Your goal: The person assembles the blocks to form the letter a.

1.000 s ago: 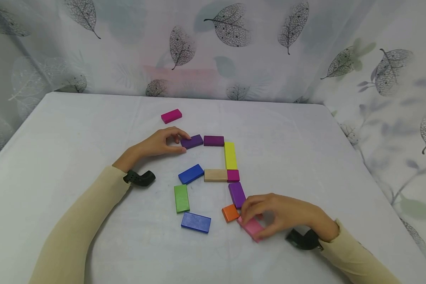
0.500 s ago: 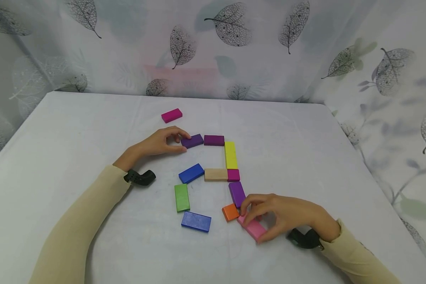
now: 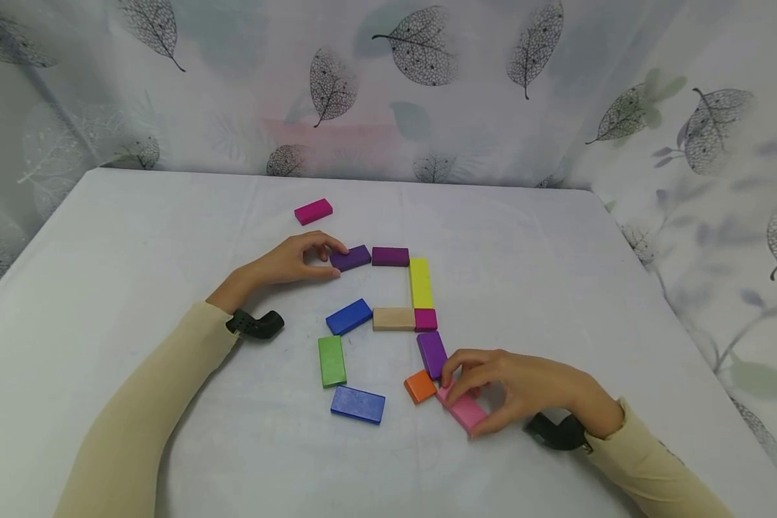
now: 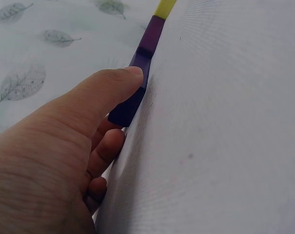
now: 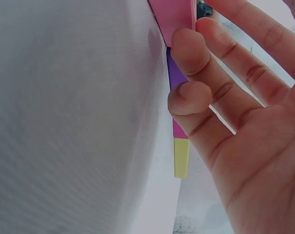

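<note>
In the head view my left hand pinches the left end of a dark purple block lying on the white table. The left wrist view shows the thumb against that block's side. A plum block lies just right of it. Lower right, my right hand grips a pink block lengthwise between thumb and fingers. The pink block lies beside an orange block and below a purple block. Only part of the pink block shows in the right wrist view.
Upward from the purple block run a small magenta block and a yellow block. A tan block, a blue block, a green block and another blue block curve leftward. A loose magenta block lies farther back.
My right hand has shifted slightly up and right with the pink block, and its fingers have moved along it. The left hand and its dark purple block stay in place.
</note>
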A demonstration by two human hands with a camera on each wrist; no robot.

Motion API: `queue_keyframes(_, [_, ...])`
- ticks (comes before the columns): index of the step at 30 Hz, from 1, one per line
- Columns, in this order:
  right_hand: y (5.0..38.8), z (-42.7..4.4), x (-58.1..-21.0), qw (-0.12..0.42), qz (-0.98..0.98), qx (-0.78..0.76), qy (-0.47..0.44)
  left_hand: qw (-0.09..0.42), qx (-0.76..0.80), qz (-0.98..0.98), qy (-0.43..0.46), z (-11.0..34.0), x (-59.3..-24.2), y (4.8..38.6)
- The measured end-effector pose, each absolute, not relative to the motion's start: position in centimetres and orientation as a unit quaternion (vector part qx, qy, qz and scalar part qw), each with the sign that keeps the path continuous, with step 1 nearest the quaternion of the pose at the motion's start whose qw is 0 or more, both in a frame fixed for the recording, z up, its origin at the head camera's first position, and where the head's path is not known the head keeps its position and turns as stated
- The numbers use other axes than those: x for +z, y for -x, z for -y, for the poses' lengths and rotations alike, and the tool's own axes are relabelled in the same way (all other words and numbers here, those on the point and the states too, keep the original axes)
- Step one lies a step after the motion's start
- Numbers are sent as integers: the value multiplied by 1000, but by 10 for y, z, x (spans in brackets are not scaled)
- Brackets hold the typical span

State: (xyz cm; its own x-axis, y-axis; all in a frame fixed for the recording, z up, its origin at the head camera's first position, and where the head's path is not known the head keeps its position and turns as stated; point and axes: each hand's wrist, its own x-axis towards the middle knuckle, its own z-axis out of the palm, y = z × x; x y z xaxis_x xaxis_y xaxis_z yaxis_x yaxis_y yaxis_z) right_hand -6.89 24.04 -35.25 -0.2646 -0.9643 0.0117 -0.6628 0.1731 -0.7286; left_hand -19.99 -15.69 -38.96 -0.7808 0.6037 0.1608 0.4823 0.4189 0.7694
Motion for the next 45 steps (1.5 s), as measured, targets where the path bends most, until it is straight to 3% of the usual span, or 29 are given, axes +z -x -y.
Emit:
queue_keyframes(19, [72, -239, -352, 209, -730, -334, 559, 81, 435, -840, -315, 156, -388, 200])
queue_keyframes(25, [82, -233, -351, 147, -736, -356, 557, 74, 440, -840, -309, 158, -387, 199])
queue_keyframes(37, [100, -221, -354, 12, -795, -353, 493, -25, 454, -842, -291, 158, -380, 202])
queue_keyframes(40, [103, -220, -354, 10, -805, -349, 480, -45, 452, -852, -261, 159, -375, 203])
queue_keyframes(45, [104, -217, -356, 54, -835, -330, 436, -83, 446, -863, -224, 161, -374, 212])
